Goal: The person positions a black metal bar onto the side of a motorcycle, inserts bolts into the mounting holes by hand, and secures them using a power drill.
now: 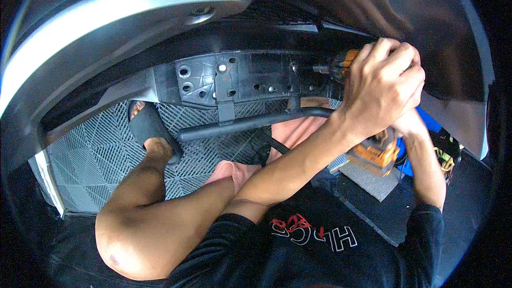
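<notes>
Both my hands are on an orange and black cordless power drill (375, 156). My left hand (386, 72) is wrapped over the top and back of its body. Lower down, my right hand (409, 121) is closed around its handle, partly hidden behind my left wrist. The drill's nose points left, at a socket or bit close to a fastener in a black panel (250, 74) with several holes. Whether the tip touches the fastener I cannot tell. A bright bolt head (222, 68) sits on a flat bracket (226, 112) further left.
Below the panel runs a black tubular bar (240, 127). A curved, glossy car body panel (122, 10) arches overhead. Patterned grey tiles (85, 165) cover the floor under my sandalled foot (146, 122). At the right lie a grey speckled slab (373, 180), a blue item (408, 166) and greenish-yellow stuff (445, 160).
</notes>
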